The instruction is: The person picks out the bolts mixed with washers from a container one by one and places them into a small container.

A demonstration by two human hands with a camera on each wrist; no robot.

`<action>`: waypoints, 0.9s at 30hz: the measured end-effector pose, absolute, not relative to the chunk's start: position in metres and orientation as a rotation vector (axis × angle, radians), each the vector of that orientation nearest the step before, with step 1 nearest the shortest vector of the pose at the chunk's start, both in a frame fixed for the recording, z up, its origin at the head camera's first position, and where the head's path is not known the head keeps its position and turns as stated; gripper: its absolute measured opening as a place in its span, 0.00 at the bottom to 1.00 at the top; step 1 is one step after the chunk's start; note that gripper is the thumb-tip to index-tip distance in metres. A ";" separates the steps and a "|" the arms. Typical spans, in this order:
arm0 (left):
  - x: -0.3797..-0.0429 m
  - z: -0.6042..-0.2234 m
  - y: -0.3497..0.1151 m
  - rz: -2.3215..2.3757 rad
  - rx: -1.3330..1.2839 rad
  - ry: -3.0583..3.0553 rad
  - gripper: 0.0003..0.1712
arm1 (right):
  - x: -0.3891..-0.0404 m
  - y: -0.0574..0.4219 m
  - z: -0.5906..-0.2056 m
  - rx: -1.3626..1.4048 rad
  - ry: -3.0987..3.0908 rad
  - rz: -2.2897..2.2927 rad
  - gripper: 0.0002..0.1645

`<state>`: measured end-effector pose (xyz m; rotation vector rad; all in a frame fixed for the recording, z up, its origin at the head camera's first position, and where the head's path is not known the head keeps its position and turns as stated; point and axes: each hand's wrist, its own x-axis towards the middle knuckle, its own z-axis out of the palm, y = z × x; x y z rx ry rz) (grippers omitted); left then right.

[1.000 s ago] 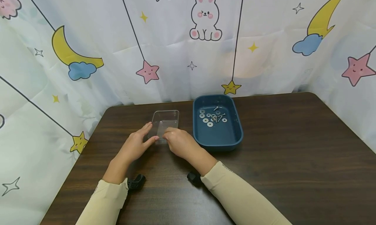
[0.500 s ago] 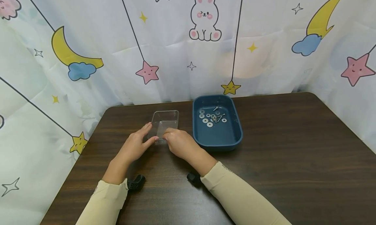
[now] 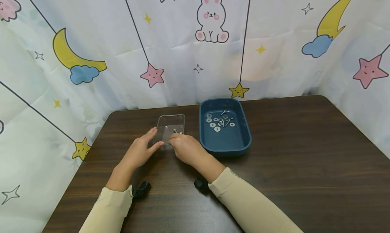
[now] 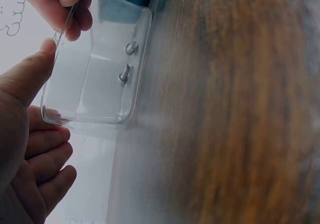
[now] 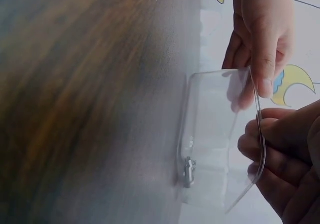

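Note:
My left hand (image 3: 137, 152) rests against the near left corner of a small clear plastic box (image 3: 168, 120), its thumb at the rim and its fingers spread along the side wall. Over the near right rim bends my right hand (image 3: 188, 149), fingers curled with the tips inside the box; anything within them is hidden. Two small metal pieces lie on the box floor in the left wrist view, a screw (image 4: 124, 73) and another beside it. From the right wrist view, a metal piece (image 5: 189, 171) shows near the lower end of the box.
Right of the box stands a blue tray (image 3: 226, 143) with several washers (image 3: 212, 124) and screws (image 3: 223, 112) in it. The dark wooden table (image 3: 298, 152) stretches to the right. A printed white curtain (image 3: 176, 30) hangs behind.
Small metal pieces have come into sight in the clear box beside my right fingers. Both hands have hardly moved.

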<state>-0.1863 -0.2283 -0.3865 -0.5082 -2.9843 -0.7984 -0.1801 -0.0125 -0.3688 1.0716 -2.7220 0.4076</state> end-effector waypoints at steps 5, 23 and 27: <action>-0.186 -0.386 -0.229 -0.801 -0.505 -2.985 0.47 | -0.179 -0.011 -0.368 1.080 -2.691 0.390 0.14; -0.185 -0.387 -0.229 -0.803 -0.502 -2.991 0.47 | -0.168 0.020 -0.351 1.124 -2.527 0.598 0.13; -0.185 -0.387 -0.228 -0.787 -0.508 -2.985 0.47 | -0.169 0.037 -0.346 1.092 -2.536 0.620 0.13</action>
